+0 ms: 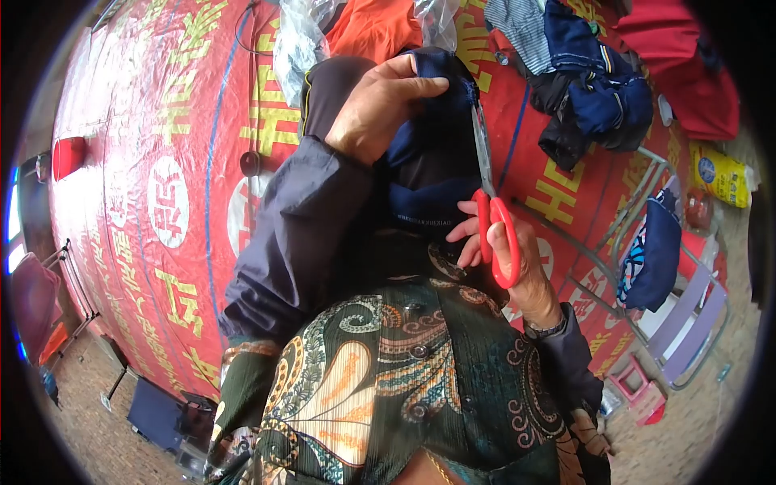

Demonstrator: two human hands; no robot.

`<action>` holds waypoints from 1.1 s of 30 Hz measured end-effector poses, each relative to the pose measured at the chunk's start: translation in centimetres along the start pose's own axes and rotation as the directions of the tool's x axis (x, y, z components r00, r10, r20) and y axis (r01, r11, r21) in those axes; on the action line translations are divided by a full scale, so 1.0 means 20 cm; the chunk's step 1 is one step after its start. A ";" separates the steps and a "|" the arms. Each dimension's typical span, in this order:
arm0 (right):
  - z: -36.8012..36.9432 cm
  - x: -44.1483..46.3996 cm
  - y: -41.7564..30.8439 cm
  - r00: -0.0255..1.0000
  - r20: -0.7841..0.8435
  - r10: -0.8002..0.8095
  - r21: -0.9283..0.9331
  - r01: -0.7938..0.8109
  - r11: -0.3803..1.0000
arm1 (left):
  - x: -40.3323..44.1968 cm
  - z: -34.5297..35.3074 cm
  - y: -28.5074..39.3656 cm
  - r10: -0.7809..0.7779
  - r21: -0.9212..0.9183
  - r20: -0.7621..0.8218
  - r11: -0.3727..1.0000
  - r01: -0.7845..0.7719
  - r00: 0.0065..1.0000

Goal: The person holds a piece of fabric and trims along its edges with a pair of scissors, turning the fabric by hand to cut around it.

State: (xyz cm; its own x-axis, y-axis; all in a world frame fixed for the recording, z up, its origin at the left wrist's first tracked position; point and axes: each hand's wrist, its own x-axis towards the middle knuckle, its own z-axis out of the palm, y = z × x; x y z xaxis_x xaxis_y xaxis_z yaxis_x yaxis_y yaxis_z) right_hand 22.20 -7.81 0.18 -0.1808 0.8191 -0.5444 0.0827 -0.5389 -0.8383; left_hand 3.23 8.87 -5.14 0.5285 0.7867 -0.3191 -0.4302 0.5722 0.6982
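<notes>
A: Step in hand?

B: Scissor work at a cloth edge, I judge. The dark navy fabric piece (441,65) is in front of me; my left hand (378,105) pinches it between thumb and fingers. My right hand (527,267) holds the long steel scissors with red plastic handles (485,212), tips at the navy fabric's right edge.

A: Blades biting?

B: Can't tell. They look close together; too small to see any fabric between.

A: Next move calls for?

B: Navy fabric held taut by my left, I'd say, then a small squeeze, tips only, clear of my fingers.

A: Counts, big to small, placed off the navy fabric.

B: One glossy red plastic sheet with yellow characters (121,149), both sides of it. One mixed heap of navy, black and striped clothes (598,93), right of it. One plain red cloth (687,73), farther right. One bright orange cloth (376,28) beside clear plastic (301,52), beyond it, leftward. Navy fabric: one held piece; can't tell if the lettered navy part (424,204) nearer me belongs. Hands: two, both occupied. Scissors: one pair.
</notes>
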 end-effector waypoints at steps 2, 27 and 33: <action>0.01 0.00 -0.02 1.000 -0.013 0.005 -0.027 -0.005 1.000 | -0.03 0.02 0.01 0.067 0.082 -0.071 0.995 -0.061 0.995; 0.07 -0.04 0.05 0.999 0.051 0.001 0.063 -0.004 0.998 | -0.24 -0.13 0.03 0.159 -0.021 -0.194 0.986 -0.166 0.968; 0.07 -0.03 0.04 0.999 0.044 0.016 0.045 -0.018 0.999 | -0.28 -0.07 0.01 0.111 0.295 -0.142 0.953 -0.065 0.984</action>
State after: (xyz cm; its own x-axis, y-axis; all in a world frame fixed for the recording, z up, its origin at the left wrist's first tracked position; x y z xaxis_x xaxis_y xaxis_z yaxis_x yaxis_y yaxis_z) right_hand 20.95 -9.04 -0.13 -0.2219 0.8013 -0.5556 0.0417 -0.5615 -0.8264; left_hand -0.87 4.84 -4.06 0.3680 0.8701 -0.3277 -0.2284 0.4263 0.8753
